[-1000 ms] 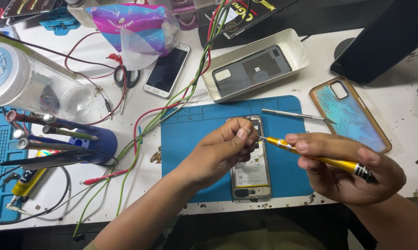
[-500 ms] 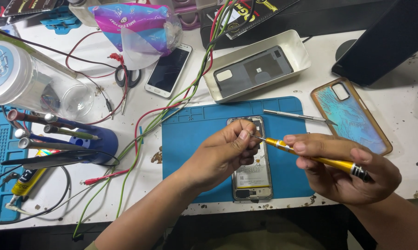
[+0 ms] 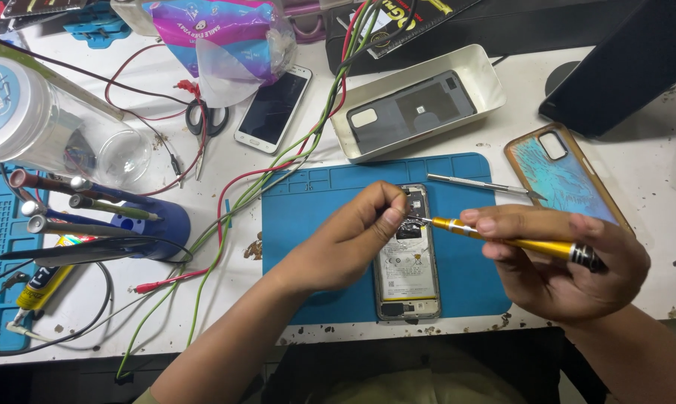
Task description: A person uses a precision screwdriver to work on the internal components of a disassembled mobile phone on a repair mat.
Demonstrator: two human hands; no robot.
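Opened phone lies back-up on the blue mat, near the desk's front edge. Left hand rests on its upper part, fingertips pinched together there. Right hand grips a yellow screwdriver, tip touching the phone's top. White tray behind the mat holds a grey back cover.

White tray holding a grey back cover beyond the blue mat, white smartphone left of the tray, patterned phone case right of it, blue tool holder far left.
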